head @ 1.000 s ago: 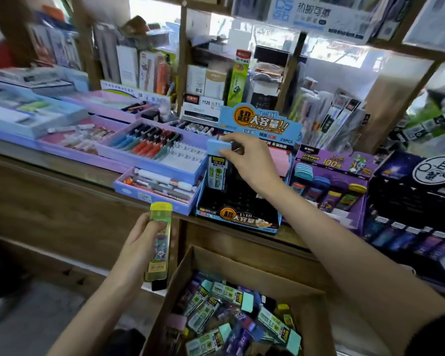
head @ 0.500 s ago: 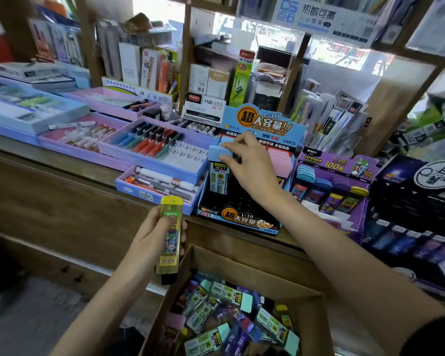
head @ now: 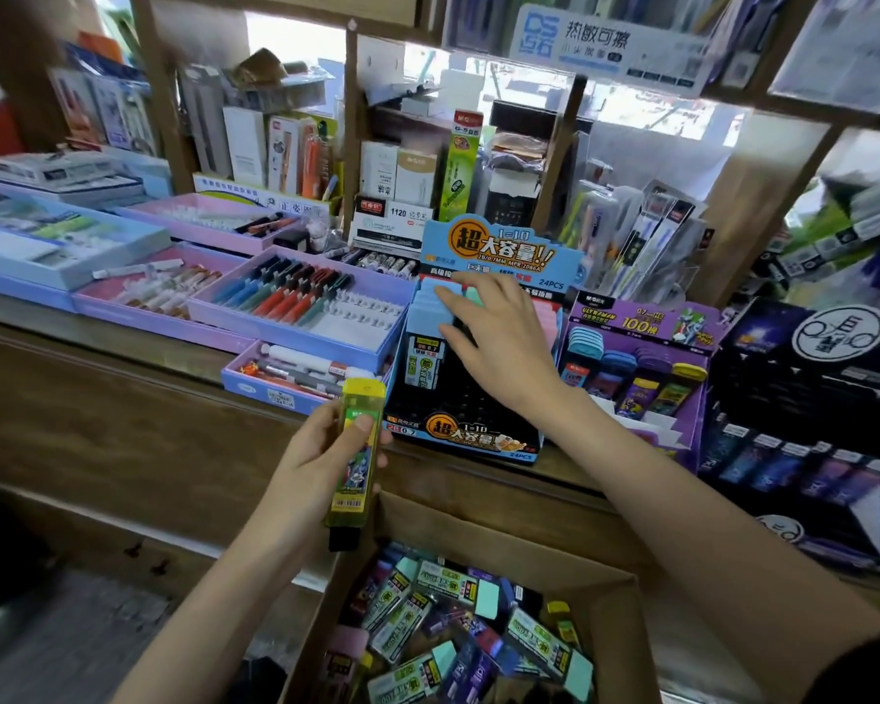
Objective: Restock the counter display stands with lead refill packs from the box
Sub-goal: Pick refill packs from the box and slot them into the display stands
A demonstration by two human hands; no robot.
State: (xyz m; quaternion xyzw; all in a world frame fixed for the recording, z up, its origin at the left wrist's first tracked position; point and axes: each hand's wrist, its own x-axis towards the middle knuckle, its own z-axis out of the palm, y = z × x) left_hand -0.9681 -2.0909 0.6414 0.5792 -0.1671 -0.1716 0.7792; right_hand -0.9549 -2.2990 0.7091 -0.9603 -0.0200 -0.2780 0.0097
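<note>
Left hand: the left hand [head: 321, 459] is gripping a yellow pack [head: 355, 452] upright, fingers curled round its back and the thumb pressing on its front, in front of the counter [head: 122, 378] edge and above the box's far left corner.
Yellow pack: its yellow cap is pointing up and its dark end is hanging just over the box [head: 626, 637] rim.
Right hand: the right hand [head: 498, 343] is reaching over the blue stand [head: 478, 439], palm down and fingers spread loosely; the fingertips are lying on the coloured caps in the back rows. Whether it is pinching any one pack I cannot tell.
Blue stand: it is sitting at the counter's front edge; a blue-capped pack [head: 424, 365] is standing upright in its left column, just beside the thumb, and the black front slots are showing bare.
Purple stand: the purple stand [head: 646, 368] is sitting right beside the blue one, on its right, holding a few upright packs.
Box: the cardboard box is sitting below the counter, open, with loose packs [head: 458, 632] lying jumbled inside.
Pen trays: pen trays [head: 295, 307] are lying to the left of the blue stand.
</note>
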